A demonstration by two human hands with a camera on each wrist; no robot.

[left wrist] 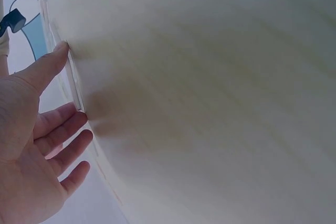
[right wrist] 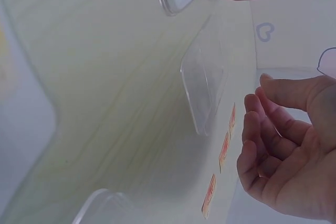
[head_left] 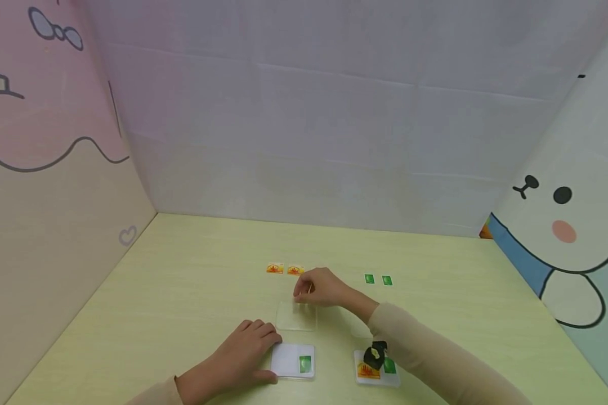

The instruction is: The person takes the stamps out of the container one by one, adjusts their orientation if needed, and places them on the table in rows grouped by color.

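My left hand (head_left: 250,350) holds a flat white case (head_left: 286,359) at its left side, thumb at the near corner and fingers at the far one. A small green picture card (head_left: 305,364) lies in the case's right part. In the left wrist view, the thumb and fingers of the left hand (left wrist: 31,129) meet the case's thin edge. My right hand (head_left: 321,288) hovers past a clear plastic lid (head_left: 296,322), fingers loosely curled, close to orange picture cards (head_left: 275,269). In the right wrist view, nothing shows between the fingers of the right hand (right wrist: 289,145).
A second case (head_left: 377,381) with orange and green pictures sits at the right, partly under the right forearm. Another clear lid (right wrist: 102,208) lies beyond it. Two green cards (head_left: 369,279) lie farther back. Printed walls (head_left: 304,140) enclose the table's back and sides.
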